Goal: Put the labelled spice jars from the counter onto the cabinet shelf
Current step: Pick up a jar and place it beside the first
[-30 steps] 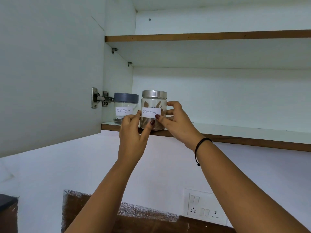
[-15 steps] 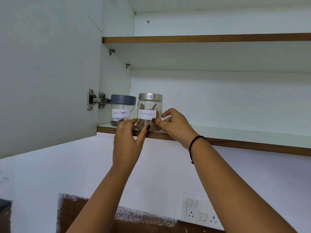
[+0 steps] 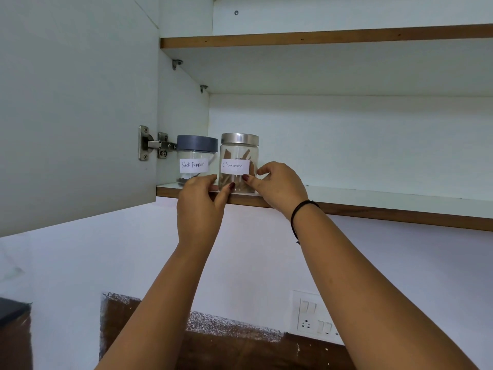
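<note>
The cinnamon jar (image 3: pixel 238 152), clear glass with a steel lid and a white handwritten label, stands on the lower cabinet shelf (image 3: pixel 373 208) near its front edge. My left hand (image 3: pixel 200 209) holds the jar's lower left between thumb and forefinger. My right hand (image 3: pixel 280 189) holds its lower right, thumb in front and fingers curled round the side. Just to the left, close against it, stands the black pepper jar (image 3: pixel 197 152) with a grey lid, partly hidden by my left fingers.
The open cabinet door (image 3: pixel 77 102) hangs at the left on a metal hinge (image 3: pixel 152 145). An upper shelf (image 3: pixel 320 38) runs above. The lower shelf stretches bare to the right of the jars. A switch panel (image 3: pixel 314 316) sits on the wall below.
The cinnamon jar has gone from the shelf's edge to stand further in beside the black pepper jar. Both hands have slid down from its middle to its base.
</note>
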